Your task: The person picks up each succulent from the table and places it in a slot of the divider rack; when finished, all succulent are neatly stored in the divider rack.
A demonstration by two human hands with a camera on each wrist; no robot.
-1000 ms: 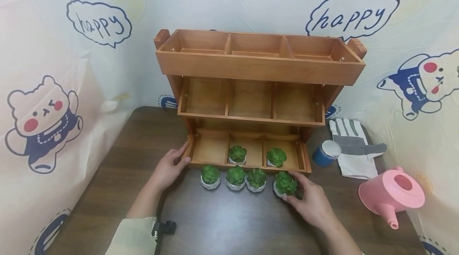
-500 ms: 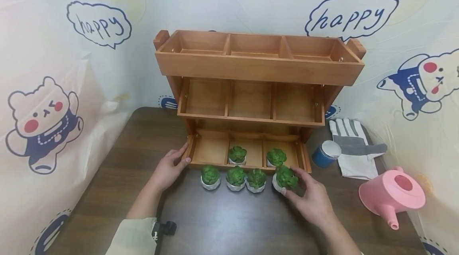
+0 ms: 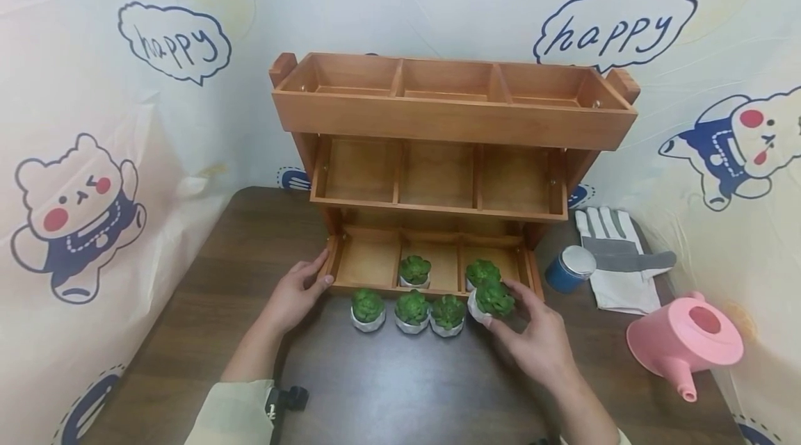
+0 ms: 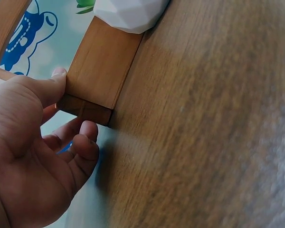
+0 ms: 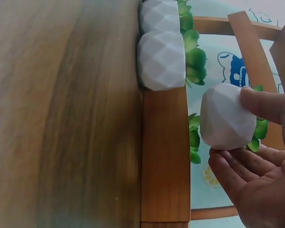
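Observation:
My right hand [image 3: 532,337] pinches a potted succulent [image 3: 493,297] with a white faceted pot between thumb and fingers. In the right wrist view that pot [image 5: 227,116] is held up off the table, in front of the shelf's lowest board. My left hand [image 3: 297,292] grips the lower left corner of the three-tier wooden shelf [image 3: 450,118]; its thumb lies on the front board [image 4: 104,66] in the left wrist view. In the bottom tier, one succulent [image 3: 415,270] sits in the middle compartment and another [image 3: 482,272] in the right one, partly hidden by the held plant.
Along the shelf's front, three more succulents stand on the table: one at left [image 3: 367,307], one in the middle [image 3: 411,310] and one beside it [image 3: 447,314]. To the right are a blue can [image 3: 566,274], a work glove [image 3: 619,261] and a pink watering can [image 3: 678,337].
My right hand has lifted the succulent from the table and carried it a little left, up to the shelf's front. My left hand has stayed on the shelf corner.

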